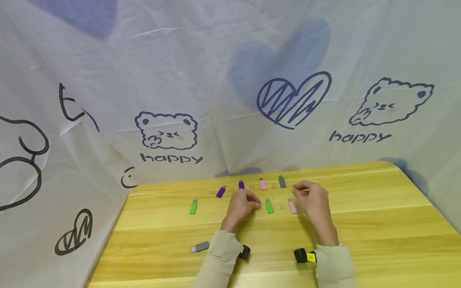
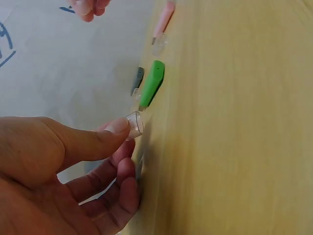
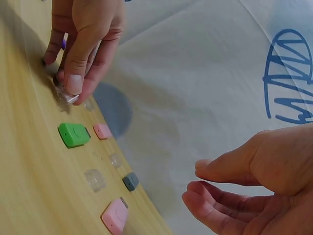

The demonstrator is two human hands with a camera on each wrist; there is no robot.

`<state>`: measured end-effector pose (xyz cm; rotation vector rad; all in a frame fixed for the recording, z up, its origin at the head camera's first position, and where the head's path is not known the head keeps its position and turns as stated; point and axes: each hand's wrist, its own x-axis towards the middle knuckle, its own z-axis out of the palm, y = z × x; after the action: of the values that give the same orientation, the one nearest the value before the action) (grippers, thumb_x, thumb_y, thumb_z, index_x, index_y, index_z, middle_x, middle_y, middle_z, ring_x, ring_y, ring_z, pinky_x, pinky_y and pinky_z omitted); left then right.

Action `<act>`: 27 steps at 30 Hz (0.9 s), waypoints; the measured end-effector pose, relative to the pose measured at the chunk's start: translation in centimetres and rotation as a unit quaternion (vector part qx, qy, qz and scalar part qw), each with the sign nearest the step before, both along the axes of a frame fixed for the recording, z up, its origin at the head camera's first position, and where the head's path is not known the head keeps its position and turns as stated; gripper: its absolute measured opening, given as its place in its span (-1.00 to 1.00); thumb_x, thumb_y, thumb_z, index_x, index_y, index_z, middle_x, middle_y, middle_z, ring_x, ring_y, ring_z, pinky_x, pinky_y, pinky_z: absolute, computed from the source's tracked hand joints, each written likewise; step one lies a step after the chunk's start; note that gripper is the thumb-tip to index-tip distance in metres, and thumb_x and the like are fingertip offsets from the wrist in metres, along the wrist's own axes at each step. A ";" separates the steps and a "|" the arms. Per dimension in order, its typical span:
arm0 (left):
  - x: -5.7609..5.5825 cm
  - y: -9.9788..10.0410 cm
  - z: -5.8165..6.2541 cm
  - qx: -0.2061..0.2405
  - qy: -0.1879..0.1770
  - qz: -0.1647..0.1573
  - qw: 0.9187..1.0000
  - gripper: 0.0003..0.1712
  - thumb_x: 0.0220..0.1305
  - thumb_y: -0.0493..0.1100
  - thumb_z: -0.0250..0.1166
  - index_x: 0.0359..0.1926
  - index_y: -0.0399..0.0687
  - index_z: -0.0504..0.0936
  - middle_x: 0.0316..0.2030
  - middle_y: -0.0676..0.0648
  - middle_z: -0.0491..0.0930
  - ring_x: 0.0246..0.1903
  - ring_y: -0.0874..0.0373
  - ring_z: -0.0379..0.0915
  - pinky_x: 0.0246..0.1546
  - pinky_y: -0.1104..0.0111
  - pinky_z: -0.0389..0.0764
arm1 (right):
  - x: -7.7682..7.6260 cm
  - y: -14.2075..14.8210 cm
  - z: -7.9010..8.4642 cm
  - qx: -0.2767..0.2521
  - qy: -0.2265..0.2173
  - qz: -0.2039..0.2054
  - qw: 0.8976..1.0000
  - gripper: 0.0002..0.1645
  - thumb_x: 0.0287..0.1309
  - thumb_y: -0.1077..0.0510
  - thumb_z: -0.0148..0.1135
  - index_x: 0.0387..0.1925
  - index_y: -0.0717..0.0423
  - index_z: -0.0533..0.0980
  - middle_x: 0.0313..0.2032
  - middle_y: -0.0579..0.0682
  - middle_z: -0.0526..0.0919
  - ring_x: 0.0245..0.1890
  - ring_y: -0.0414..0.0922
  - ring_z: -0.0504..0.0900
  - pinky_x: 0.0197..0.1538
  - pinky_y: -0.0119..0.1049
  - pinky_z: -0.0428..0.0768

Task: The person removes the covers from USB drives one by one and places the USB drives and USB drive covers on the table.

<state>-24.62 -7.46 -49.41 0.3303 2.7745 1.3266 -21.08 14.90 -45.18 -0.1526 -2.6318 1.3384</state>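
Through the head view I see the left hand (image 1: pixel 242 206) low over the tabletop (image 1: pixel 378 224), a clear cap (image 2: pixel 135 126) pinched between thumb and index finger, its other fingers loosely curled. The cap is just left of the near green stick (image 1: pixel 269 206), apart from it; I cannot tell whether its edge touches the surface. The right hand (image 1: pixel 317 202) hovers right of the near pink stick (image 1: pixel 293 206), thumb and fingertips slightly parted, holding nothing.

For good control of the cap, I would pinch its walls lightly and move it slowly and level; it looks thin and slick, so a hard squeeze could shoot it away.

It is a short, glossy, see-through sleeve. The sticks are slim plastic bars with metal plugs. Between those two lies a second cap (image 1: pixel 282 207), faint against the wood grain. A grey stick (image 1: pixel 199 247) lies beside the left sleeve (image 1: pixel 223 252).
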 end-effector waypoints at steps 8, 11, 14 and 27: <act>0.0 0.3 0.0 -0.037 0.013 0.008 0.999 -0.94 0.14 -0.36 0.53 -0.43 -0.18 0.81 -0.51 0.01 0.71 -0.46 0.21 0.54 -0.40 0.39 0.59 | -0.1 0.5 -0.2 0.003 0.017 -0.004 1.000 -0.84 0.29 0.29 0.34 -0.16 0.31 0.71 -0.20 0.24 0.75 -0.18 0.16 0.74 -0.15 0.00 0.73; 0.0 0.4 -0.2 -0.037 0.012 0.016 0.999 -0.94 0.14 -0.35 0.54 -0.43 -0.18 0.81 -0.54 0.04 0.67 -0.51 0.23 0.49 -0.46 0.41 0.55 | -0.1 0.4 -0.3 0.002 0.020 -0.003 1.000 -0.85 0.29 0.30 0.35 -0.17 0.32 0.71 -0.20 0.25 0.75 -0.19 0.17 0.74 -0.15 0.01 0.73; 0.1 0.3 -0.3 -0.027 0.009 0.018 0.999 -0.94 0.15 -0.34 0.53 -0.42 -0.19 0.80 -0.54 0.05 0.66 -0.52 0.25 0.47 -0.46 0.40 0.53 | -0.1 0.4 -0.4 0.001 0.016 -0.002 1.000 -0.86 0.29 0.30 0.35 -0.17 0.31 0.70 -0.20 0.25 0.75 -0.19 0.16 0.74 -0.13 0.01 0.73; 1.8 -3.2 1.2 0.078 0.022 0.024 0.996 -0.85 0.42 -0.29 0.33 -0.22 -0.30 0.77 -0.40 -0.13 0.71 -0.43 0.05 0.63 -0.44 0.41 0.62 | -0.2 -0.3 -0.4 0.004 0.013 0.018 1.000 -0.86 0.30 0.31 0.33 -0.15 0.31 0.70 -0.20 0.23 0.75 -0.17 0.15 0.73 -0.14 -0.03 0.73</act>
<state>-22.80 -10.67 -48.16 0.3047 2.7362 1.5703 -21.24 14.60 -45.60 -0.0869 -2.6310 1.3311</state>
